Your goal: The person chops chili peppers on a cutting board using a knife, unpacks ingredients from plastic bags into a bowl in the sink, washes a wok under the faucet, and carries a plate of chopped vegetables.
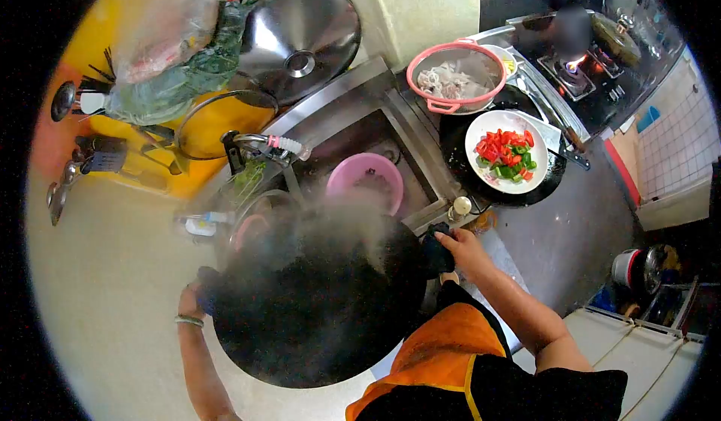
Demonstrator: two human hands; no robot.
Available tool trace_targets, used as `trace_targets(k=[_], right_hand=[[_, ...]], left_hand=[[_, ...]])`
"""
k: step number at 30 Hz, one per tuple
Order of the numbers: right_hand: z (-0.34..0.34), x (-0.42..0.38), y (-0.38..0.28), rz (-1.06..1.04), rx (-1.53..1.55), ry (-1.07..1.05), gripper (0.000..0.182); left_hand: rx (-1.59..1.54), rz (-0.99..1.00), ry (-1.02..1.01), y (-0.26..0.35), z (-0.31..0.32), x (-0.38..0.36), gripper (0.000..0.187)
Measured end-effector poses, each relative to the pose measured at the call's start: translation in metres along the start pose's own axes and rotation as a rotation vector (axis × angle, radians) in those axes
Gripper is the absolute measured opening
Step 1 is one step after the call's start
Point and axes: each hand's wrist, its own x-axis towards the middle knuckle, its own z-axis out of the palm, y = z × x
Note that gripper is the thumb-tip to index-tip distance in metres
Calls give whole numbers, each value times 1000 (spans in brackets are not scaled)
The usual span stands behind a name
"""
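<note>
A large black wok (323, 308) with steam over it fills the lower middle of the head view, in front of the sink. My left hand (192, 301), with a bracelet at the wrist, is closed on the wok's left side through a dark cloth (208, 282). On the opposite side, my right hand (460, 247) grips the wok's edge through another dark cloth (437, 250). The wok appears tilted. Steam blurs its inside, so any contents cannot be made out.
Behind the wok, the metal sink (405, 143) holds a pink basin (368, 167) under a faucet (274, 144). To the right are a plate (481, 169) of chopped peppers, a knife (574, 158) and a pink strainer (451, 105). A burner flame (574, 64) burns at the upper right.
</note>
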Motion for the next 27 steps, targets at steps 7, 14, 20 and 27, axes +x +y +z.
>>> trace_targets(k=[7, 14, 20, 27], right_hand=[[7, 12, 1, 78, 203, 6, 31], [7, 47, 44, 203, 327, -42, 24], [9, 74, 75, 377, 474, -109, 24], [38, 58, 79, 421, 648, -118, 26]], left_hand=[[-356, -124, 140, 71, 9, 20, 25], [1091, 215, 2, 140, -13, 46, 24], [-98, -161, 110, 179, -11, 87, 26], [-54, -182, 147, 211, -15, 90, 26]])
